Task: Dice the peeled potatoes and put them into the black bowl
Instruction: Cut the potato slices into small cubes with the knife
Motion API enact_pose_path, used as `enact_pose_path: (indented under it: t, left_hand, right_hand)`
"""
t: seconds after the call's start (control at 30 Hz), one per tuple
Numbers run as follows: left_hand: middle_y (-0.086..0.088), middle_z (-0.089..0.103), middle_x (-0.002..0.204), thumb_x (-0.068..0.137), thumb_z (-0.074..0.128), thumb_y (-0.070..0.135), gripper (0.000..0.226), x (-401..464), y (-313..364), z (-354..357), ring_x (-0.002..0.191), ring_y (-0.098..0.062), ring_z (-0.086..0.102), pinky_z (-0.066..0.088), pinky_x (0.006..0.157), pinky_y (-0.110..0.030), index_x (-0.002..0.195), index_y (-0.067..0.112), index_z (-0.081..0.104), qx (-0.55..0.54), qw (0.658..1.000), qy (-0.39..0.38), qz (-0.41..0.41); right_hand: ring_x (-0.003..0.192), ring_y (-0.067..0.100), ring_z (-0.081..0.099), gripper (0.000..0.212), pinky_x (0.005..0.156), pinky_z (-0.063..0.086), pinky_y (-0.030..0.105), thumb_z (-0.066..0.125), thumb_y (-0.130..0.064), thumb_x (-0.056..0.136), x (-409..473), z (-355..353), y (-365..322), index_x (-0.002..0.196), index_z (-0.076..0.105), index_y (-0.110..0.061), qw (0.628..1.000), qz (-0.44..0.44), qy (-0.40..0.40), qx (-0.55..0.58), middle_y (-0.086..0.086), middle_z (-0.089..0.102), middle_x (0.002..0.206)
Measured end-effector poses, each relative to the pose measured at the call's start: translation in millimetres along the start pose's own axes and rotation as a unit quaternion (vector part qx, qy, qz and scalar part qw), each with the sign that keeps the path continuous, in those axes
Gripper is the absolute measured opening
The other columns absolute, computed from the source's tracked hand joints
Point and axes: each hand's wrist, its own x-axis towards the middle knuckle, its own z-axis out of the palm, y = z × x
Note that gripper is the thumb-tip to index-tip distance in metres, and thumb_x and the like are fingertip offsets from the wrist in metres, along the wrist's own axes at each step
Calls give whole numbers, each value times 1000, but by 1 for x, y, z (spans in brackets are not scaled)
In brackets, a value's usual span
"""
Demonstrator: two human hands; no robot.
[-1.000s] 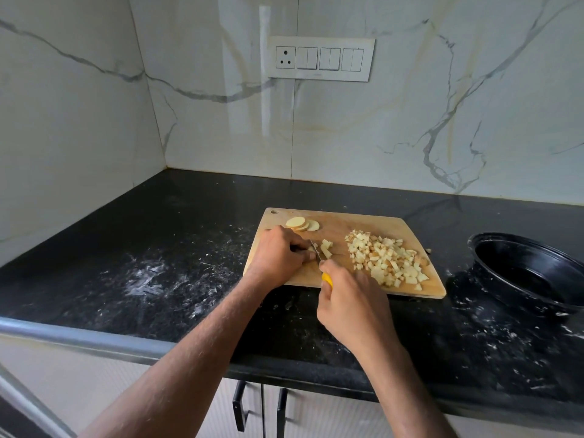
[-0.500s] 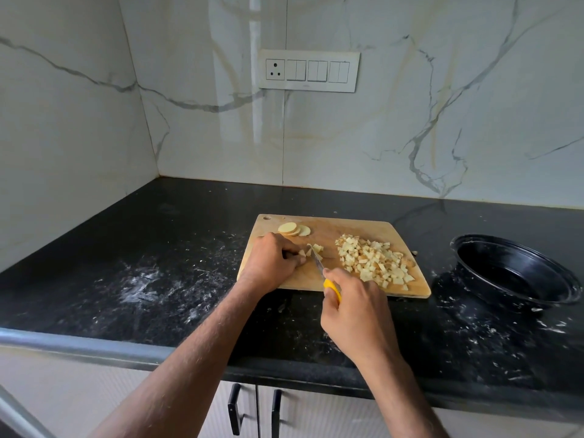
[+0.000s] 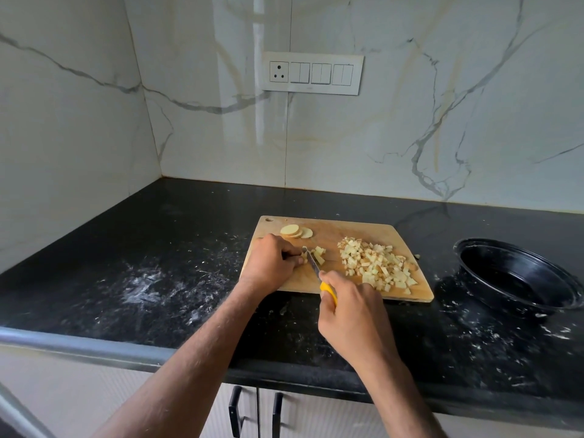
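- Two hands work over a wooden cutting board (image 3: 335,235) that lies on the black table (image 3: 177,248).
- Left hand (image 3: 271,267) rests on the board's left part, its fingers (image 3: 292,255) curled down and pinching a small potato piece (image 3: 304,257) against the wood.
- Right hand (image 3: 354,314) grips the yellow handle of a knife (image 3: 317,273), fingers wrapped round it; the blade points away and touches the held piece.
- Just right of the blade sit a few fresh-cut cubes (image 3: 319,252).
- A heap of diced potato (image 3: 376,267) covers the board's right half.
- Some round potato slices (image 3: 295,231) overlap near the board's far left corner.
- The black bowl (image 3: 518,276) stands on the table to the right of the board, apart from it; nothing shows inside.
- White smears mark the table at left and right.
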Motion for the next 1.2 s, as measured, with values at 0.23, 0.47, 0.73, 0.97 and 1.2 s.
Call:
enact_pose_path:
  t: [0.23,0.47,0.73,0.97,1.2]
  left_hand:
    - [1,75,101,85,80,17,17,0,-1,2,87,-10,63,47,80,-18,102,15,81,-3,1000,8,0]
    - [0,76,101,83,81,16,15,1,1,3,90,-14,66,50,84,-22,99,14,81,-2,1000,16,6]
    - [2,76,99,83,81,15,15,1,0,3,91,-13,67,53,87,-26,98,15,81,-10,1000,17,9]
    - [2,75,101,90,72,17,16,-4,4,4,85,-11,60,44,75,-17,104,17,80,21,999,22,10]
    - [2,76,103,91,71,17,17,-4,3,8,84,-11,59,43,75,-18,105,19,80,16,999,33,1]
  right_hand:
    - [68,6,44,37,51,31,11,53,-32,99,2,0,-1,136,56,-33,1000,-12,-5,-7,-8,68,97]
    - [79,6,52,35,57,34,11,57,-28,96,6,4,1,131,60,-29,1000,-18,-13,3,-10,70,99]
    - [88,11,62,32,70,54,24,59,-28,94,9,5,0,127,62,-28,1000,-6,-27,14,-9,70,101]
    - [80,10,62,35,62,50,20,57,-31,96,2,4,0,131,58,-30,999,-32,-28,-12,-6,70,97]
    - [71,5,60,28,55,43,15,65,-24,91,-13,-12,18,118,70,-31,999,3,-17,40,-22,61,77]
